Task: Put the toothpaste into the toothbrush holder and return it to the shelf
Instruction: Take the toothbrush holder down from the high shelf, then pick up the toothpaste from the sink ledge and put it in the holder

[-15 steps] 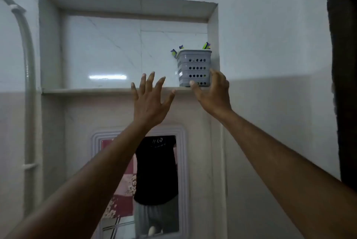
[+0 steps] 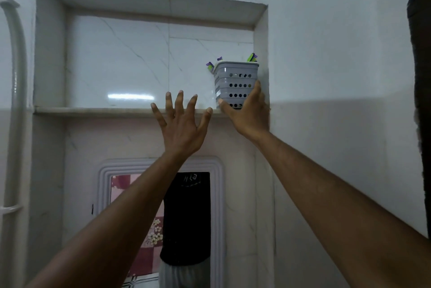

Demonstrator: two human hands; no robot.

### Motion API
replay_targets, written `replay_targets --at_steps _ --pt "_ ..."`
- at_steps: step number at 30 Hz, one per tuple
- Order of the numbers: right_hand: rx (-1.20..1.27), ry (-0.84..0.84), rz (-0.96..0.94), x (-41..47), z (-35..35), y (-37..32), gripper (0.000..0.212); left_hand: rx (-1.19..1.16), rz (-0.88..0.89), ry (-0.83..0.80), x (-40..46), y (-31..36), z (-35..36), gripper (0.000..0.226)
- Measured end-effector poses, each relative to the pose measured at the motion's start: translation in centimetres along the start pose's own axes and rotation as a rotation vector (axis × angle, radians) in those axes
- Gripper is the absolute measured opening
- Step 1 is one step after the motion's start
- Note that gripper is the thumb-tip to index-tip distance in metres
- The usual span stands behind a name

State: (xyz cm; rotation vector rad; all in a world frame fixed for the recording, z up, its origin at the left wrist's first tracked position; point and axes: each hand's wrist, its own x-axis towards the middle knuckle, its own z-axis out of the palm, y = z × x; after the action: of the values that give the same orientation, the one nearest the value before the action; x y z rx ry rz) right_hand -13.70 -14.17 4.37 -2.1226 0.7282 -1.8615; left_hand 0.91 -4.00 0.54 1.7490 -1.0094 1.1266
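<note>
**Fingers on the holder at the shelf's right end**

Fingers of the right hand wrap the lower part of the toothbrush holder, thumb across its front lower edge and the others up its right side, so the hand grips it. Left-hand fingers are spread wide and hold nothing; the left hand is raised with its back to the camera, in front of the shelf's front edge and just left of the holder.

From largest to smallest: a pale tiled wall fills the view, with a recessed niche cut into it. The shelf forms the niche's floor, and a streak of light reflects on the glossy tile behind it. Below hangs a mirror in a ribbed white frame, reflecting a person's dark shirt. A white pipe runs down the left edge, and a dark shape borders the far right.

The holder is a grey plastic basket with rows of round holes, upright at the shelf's right end, close against the niche's side wall. Green and purple tips poke above its rim; whether one of them is the toothpaste cannot be told.
</note>
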Motion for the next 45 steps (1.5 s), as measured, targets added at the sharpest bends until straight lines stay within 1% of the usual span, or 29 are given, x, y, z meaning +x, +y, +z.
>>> replay_targets --at_steps 4,9,10,14,19,22,25,29,31,36,40,43,45 --pt "0.099 0.059 0.034 -0.4 -1.0 -0.2 0.128 -0.028 -0.027 -0.036 -0.1 0.4 -0.7 0.072" --pt "0.283 0.121 0.064 -1.5 -3.1 -0.4 0.151 -0.2 -0.003 -0.023 -0.3 1.4 -2.5 0.065" --pt "0.307 0.137 0.056 -1.6 -3.4 -0.4 0.15 -0.226 0.012 -0.017 -0.4 1.6 -2.9 0.064" --pt "0.334 0.23 0.006 -3.7 -4.7 -0.1 0.135 -0.298 0.053 0.001 -1.7 2.6 -4.3 0.063" --pt "0.325 0.249 -0.02 -9.5 -5.9 1.2 0.131 -0.297 0.073 -0.042 -5.7 2.6 -4.9 0.065" --pt "0.343 0.193 0.0 -13.7 -6.1 2.3 0.13 -0.29 0.076 -0.116 -9.1 1.6 -4.5 0.068" --pt "0.346 0.134 0.086 -18.3 -5.7 3.6 0.129 -0.278 0.026 -0.194 -13.3 0.3 -4.0 0.069" --pt "0.334 0.043 0.2 -25.7 -4.2 5.8 0.128 -0.306 -0.016 -0.33 -21.1 -1.8 -3.4 0.062" --pt "0.315 0.006 0.255 -29.7 -3.6 7.1 0.126 -0.294 -0.052 -0.357 -25.3 -2.7 -3.2 0.059" --pt "0.262 -0.155 0.421 -40.2 -2.1 10.6 0.122 -0.244 -0.184 -0.516 -36.4 -5.4 -3.0 0.06" --pt "0.175 -0.276 0.563 -47.9 -1.2 13.2 0.125 -0.224 -0.304 -0.628 -44.6 -7.9 -3.0 0.054" --pt "0.088 -0.373 0.644 -52.7 -0.6 15.0 0.127 -0.196 -0.389 -0.734 -50.3 -10.0 -2.9 0.055" --pt "0.072 -0.427 0.693 -55.7 -0.2 16.0 0.13 -0.199 -0.44 -0.776 -53.9 -11.6 -3.0 0.054"
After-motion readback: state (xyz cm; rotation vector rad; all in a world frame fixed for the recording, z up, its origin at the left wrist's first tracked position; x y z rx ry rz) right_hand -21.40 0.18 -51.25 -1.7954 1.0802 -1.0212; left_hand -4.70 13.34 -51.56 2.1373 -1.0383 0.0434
